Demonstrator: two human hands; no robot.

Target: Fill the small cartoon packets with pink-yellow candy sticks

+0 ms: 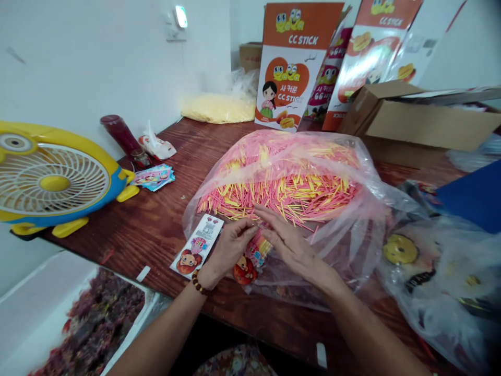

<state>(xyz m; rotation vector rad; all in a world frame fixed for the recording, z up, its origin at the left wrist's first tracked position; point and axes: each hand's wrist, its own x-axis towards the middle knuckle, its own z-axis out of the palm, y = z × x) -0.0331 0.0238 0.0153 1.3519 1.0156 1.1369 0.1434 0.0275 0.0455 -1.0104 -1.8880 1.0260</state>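
A small clear printed packet (256,250) with pink and yellow sticks in it stands tilted between my hands at the table's front. My left hand (230,243), a beaded bracelet at its wrist, pinches the packet's upper left edge. My right hand (287,245) lies along the packet's right side with its fingers stretched out; its fingertips point at the loose sticks. Just beyond is a large clear plastic bag (364,172), open toward me, full of thin pink and yellow sticks (282,190). Flat printed packets (198,245) lie left of my left hand.
A yellow and blue fan (55,177) stands at left, near a dark red bottle (123,136), a tissue pack (156,146) and printed cards (154,176). Printed boxes (297,62) and an open carton (426,125) stand behind. A white bin (23,313) is below left; plastic bags (442,277) lie right.
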